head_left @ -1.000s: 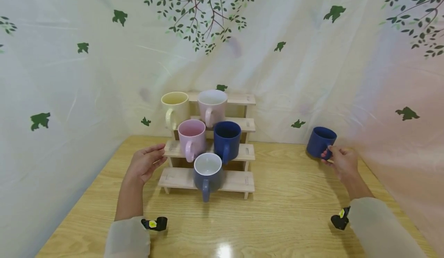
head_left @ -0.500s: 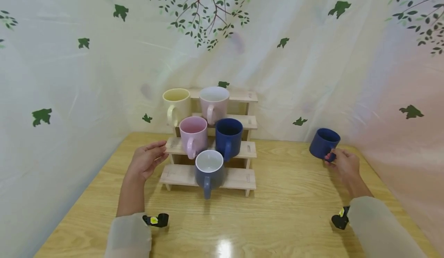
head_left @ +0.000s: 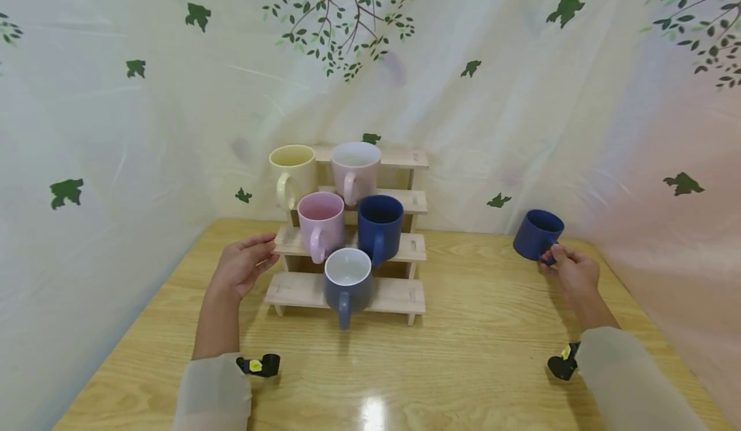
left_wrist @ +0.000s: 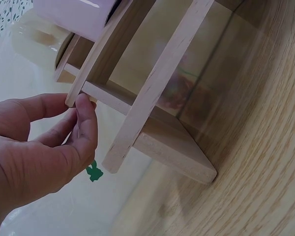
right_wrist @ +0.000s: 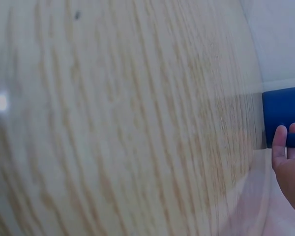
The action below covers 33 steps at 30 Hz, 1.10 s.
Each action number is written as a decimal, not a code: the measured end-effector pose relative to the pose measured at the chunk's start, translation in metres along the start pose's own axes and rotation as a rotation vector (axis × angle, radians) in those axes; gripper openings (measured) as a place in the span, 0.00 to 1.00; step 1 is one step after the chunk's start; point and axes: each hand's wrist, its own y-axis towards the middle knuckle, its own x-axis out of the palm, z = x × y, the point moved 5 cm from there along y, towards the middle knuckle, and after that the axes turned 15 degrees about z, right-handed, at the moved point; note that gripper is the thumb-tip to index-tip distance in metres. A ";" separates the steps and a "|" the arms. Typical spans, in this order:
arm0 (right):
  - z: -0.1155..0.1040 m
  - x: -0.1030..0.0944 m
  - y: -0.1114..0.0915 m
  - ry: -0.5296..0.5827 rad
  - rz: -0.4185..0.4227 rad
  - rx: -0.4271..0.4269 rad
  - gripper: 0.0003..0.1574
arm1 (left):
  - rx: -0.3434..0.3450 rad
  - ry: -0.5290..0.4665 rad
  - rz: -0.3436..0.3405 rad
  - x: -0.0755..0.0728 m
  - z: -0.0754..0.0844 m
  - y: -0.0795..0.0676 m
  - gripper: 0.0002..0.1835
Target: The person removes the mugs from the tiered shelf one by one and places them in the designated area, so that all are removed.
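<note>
In the head view, my right hand grips the handle of a dark blue mug at the table's back right; the right wrist view has this mug at its edge with the fingers at its handle. My left hand is at the left end of a tiered wooden stand, its thumb and index finger pinching a step's end in the left wrist view. On the stand are a yellow mug, a pale pink mug, a pink mug, another dark blue mug and a grey-blue mug.
Wood-grain table lies under everything. A white curtain with printed leaves hangs close behind the stand and along both sides. Each wrist wears a small black camera.
The view tilts slightly, shifting everything a little. Both hands keep their holds, the right on the mug's handle and the left at the stand's step.
</note>
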 end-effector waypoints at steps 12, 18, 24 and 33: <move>0.001 -0.007 0.006 -0.001 0.004 0.002 0.10 | -0.014 -0.039 -0.024 0.002 0.001 0.000 0.26; 0.001 -0.021 0.018 -0.228 0.118 -0.038 0.06 | -0.019 -0.045 -0.028 0.003 0.002 0.000 0.25; -0.016 -0.019 0.019 -0.300 0.250 -0.154 0.09 | -0.012 -0.042 -0.020 0.003 0.003 -0.001 0.24; -0.042 0.008 0.005 -0.356 0.261 -0.294 0.06 | -0.011 -0.034 -0.017 0.001 0.003 -0.003 0.27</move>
